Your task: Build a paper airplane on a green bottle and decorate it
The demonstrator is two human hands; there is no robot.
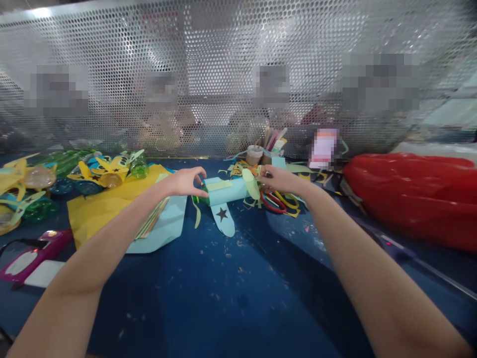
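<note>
A paper plane made on a bottle (227, 193) lies across the blue table (238, 288), wrapped in light blue paper, with a wing bearing a black star and a pale green disc at its right end. My left hand (186, 181) pinches the plane's left end, fingers curled. My right hand (278, 180) grips the right end by the green disc, fingers closed. Both arms stretch far forward.
Yellow and blue paper sheets (112, 209) lie at left, with finished bottle planes (108, 171) behind them. Red-handled scissors (274, 204) and paper scraps sit under my right hand. A red plastic bag (413, 196) fills the right. A perforated metal screen (223, 74) closes the back; people sit beyond it.
</note>
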